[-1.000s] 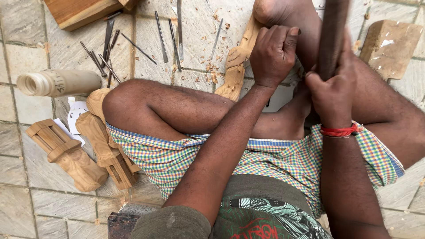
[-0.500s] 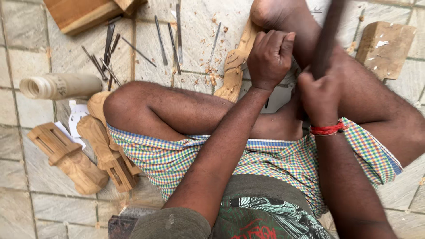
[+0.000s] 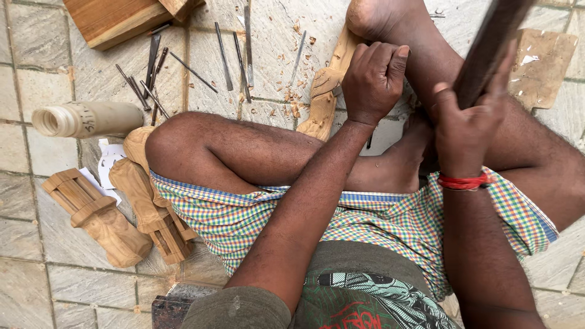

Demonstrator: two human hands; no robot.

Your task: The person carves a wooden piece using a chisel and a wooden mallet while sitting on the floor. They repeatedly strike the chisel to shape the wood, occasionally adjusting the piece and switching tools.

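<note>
My left hand is clenched in a fist over a pale carved wooden piece that lies on the stone floor against my foot. A thin dark tool shaft, likely a chisel, shows just below that wrist; the rest is hidden in the fist. To the right, my right hand, with a red thread on its wrist, grips a dark wooden mallet that slants up and to the right. My crossed bare legs lie beneath both arms.
Several metal chisels and wood chips lie scattered on the floor at the top. At the left are a pale turned wooden cylinder and carved wooden figures. A wood block is at top left, a flat board at top right.
The mallet in my right hand has swung from upright to slanting up and right. My left fist stays on the carved piece.
</note>
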